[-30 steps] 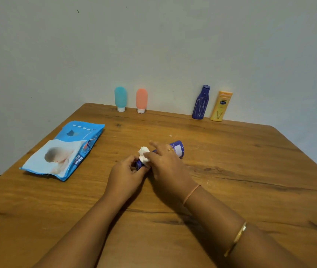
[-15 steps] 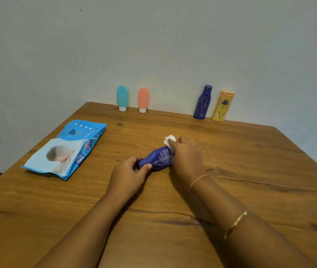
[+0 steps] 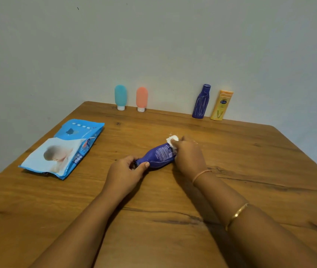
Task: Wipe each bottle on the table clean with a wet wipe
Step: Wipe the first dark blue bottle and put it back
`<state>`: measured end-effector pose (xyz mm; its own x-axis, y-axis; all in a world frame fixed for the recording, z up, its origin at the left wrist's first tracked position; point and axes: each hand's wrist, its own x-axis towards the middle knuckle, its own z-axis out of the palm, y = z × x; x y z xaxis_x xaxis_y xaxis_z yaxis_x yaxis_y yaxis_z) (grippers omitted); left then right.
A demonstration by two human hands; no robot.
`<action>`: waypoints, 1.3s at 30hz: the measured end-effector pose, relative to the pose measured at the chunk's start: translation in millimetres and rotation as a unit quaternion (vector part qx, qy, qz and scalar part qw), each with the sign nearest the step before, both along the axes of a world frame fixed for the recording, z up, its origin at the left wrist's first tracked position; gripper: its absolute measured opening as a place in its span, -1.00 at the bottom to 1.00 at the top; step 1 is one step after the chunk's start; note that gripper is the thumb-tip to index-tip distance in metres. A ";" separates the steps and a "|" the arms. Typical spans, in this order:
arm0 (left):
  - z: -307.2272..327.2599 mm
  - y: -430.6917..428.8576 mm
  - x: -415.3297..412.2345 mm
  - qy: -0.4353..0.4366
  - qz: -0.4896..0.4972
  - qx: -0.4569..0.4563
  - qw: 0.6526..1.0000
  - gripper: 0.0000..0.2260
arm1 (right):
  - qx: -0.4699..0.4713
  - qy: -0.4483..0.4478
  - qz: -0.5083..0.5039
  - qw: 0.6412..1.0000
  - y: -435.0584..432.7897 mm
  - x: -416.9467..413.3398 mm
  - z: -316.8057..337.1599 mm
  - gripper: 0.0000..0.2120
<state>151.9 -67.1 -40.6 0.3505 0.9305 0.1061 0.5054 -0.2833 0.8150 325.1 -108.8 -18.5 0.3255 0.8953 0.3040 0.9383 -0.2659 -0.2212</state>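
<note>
A dark blue bottle [image 3: 158,156] lies on its side in the middle of the wooden table [image 3: 231,190]. My left hand [image 3: 125,174] pinches its cap end between thumb and fingers. My right hand [image 3: 189,156] grips a crumpled white wet wipe [image 3: 172,140] against the bottle's far end, hiding that end. Against the back wall stand a teal bottle [image 3: 120,97], a salmon bottle [image 3: 141,99], a tall blue bottle [image 3: 201,101] and a yellow bottle [image 3: 222,105].
A blue wet wipe pack [image 3: 63,149] lies flat near the table's left edge with its flap open. The pale wall runs right behind the standing bottles.
My right hand slid the wipe from the bottle's cap end, near my left hand, along the body to its far end. The printed side of the bottle now shows.
</note>
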 end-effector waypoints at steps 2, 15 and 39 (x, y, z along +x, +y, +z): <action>-0.9 0.7 0.5 0.006 0.002 0.002 1.000 -0.79 | 0.015 -0.002 0.023 1.000 -2.8 -16.1 -1.9 -0.64; -0.8 0.6 -0.8 0.001 0.000 0.006 1.000 -0.84 | -0.007 0.017 -0.035 0.999 -3.6 -0.2 -1.8 -0.69; -5.8 7.3 1.7 -0.030 0.015 -0.035 0.999 -0.74 | 0.024 0.115 -0.037 0.992 5.0 -13.9 -4.5 -0.73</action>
<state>153.6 -59.8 -46.4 0.3170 0.9466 0.0596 0.4628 -0.2093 0.8614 311.2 -103.7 -23.0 0.4564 0.8523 0.2557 0.8394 -0.3171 -0.4414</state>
